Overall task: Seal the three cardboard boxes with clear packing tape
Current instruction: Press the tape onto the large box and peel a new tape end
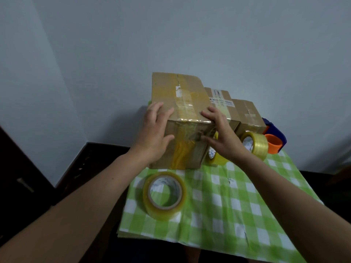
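The large cardboard box (180,118) in front of you is brown and a little worn, with shiny clear tape running along the middle seam of its top and down over the near face, where the tape looks wrinkled and yellowish. It stands on the green and white checked cloth (237,202), at the far part of it, near the wall.

Your left hand (153,133) lies flat on the left near corner of this box, the fingers spread and open, the fingertips on the top and the thumb on the front face. Your right hand (222,133) is pressed on the right near corner, also open, with fingers on the top edge and the thumb on the taped front. Neither hand holds anything.

Just to the right of this box stand a middle box (222,103) with a white label and a small box (248,114), side by side and touching.

One tape roll (164,195) lies flat on the cloth near you, in front of the large box. Two other rolls stand on edge behind your right hand, one (255,146) beside an orange and blue tape dispenser (274,137).
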